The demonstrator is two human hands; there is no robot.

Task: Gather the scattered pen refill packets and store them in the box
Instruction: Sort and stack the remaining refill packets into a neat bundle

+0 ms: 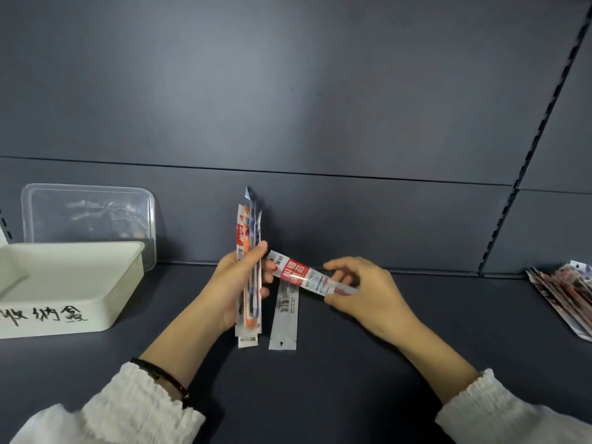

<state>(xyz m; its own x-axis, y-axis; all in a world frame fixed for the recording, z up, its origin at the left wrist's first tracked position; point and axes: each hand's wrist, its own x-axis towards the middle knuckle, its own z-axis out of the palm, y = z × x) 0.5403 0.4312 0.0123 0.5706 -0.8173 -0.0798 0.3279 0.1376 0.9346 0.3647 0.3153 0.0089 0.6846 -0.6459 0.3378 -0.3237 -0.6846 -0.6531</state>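
Your left hand (pixel 235 283) has its fingers and thumb curled round a bundle of pen refill packets (pixel 246 232), held upright with the long axis pointing away from you toward the back panel (pixel 288 91); how many are in the bundle cannot be told, as they overlap. Your right hand (pixel 368 293) pinches one red-labelled packet (pixel 298 272) between thumb and curled fingers, with its long axis across your view, the left end tilted up and reaching the left fingertips. Between your hands, one white packet (pixel 285 318) lies flat on the shelf (pixel 352 379), barcode side up, lengthwise away from you, its far end passing under the red-labelled one. The shelf is dark grey-blue, as is the panel behind it, with a slotted upright (pixel 525 174) at the right. One cream box (pixel 105 302) with handwritten characters on its wall stands at the left, well apart from the packets, and one clear lid (pixel 89 213) leans on the panel behind it. A heap of packets (pixel 570 293), too overlapped to count, lies at the far right edge. You wear white sleeves (pixel 121 408) and a dark bracelet (pixel 160 376) on the left wrist.
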